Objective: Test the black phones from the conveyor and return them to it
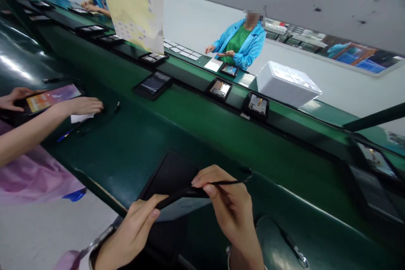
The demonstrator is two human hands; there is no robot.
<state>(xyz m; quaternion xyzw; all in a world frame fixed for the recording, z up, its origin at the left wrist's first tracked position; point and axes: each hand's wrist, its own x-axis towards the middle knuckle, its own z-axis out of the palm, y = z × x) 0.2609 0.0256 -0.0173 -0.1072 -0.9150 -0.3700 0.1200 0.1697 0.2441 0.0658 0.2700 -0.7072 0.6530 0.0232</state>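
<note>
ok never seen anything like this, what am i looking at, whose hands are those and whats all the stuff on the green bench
This is one picture from a camera worn on a person's head, looking down at their own bare hands. The left hand and right hand together hold a thin black stylus above a dark tablet lying on a long green bench. More tablets in black trays sit in a row along it. At the left, a co-worker's hand rests beside a lit tablet. A white foam box stands farther back, near a person in a blue coat.
</note>
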